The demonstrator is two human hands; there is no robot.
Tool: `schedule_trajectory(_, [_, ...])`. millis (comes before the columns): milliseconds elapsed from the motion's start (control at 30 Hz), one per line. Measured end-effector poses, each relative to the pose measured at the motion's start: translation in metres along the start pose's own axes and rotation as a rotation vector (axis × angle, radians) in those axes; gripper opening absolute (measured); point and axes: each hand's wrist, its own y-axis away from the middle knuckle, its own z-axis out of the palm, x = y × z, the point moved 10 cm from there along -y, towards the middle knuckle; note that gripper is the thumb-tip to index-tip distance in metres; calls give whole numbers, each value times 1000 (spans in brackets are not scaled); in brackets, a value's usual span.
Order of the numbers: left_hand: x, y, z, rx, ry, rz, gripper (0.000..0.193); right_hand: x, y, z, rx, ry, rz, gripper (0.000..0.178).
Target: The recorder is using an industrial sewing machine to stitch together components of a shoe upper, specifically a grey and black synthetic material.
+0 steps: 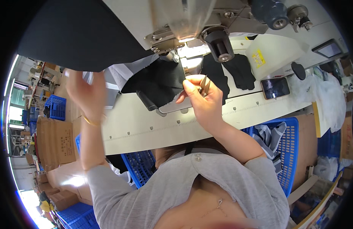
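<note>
My right hand (205, 101) is closed, its thumb and forefinger pinching the edge of a black fabric piece (159, 82). A small pair of thread snips (204, 85) is tucked in the same hand, blades pointing up. The fabric lies on the white table of a sewing machine, beside the lit needle area (176, 55). My left hand (86, 93) is raised at the left, smeared by motion. Its fingers are partly hidden at the lower edge of a large dark sheet (85, 34). Pale grey-white fabric (129, 72) lies between that hand and the black piece.
More black fabric pieces (239, 70) lie right of the needle, near a phone (275, 88). The machine head (237, 23) overhangs the table (153, 129), whose front edge carries a printed scale. A blue basket (292, 152) with grey pieces stands below right; cardboard boxes (54, 143) stand left.
</note>
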Motion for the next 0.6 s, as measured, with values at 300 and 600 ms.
schedule_trajectory(300, [109,72,57,-344,446,329,30,-1,3,12,14,-79,103,12])
schedule_trajectory(600, [106,65,63,-362,414,348,28,-4,-6,15,36,-138,72,12])
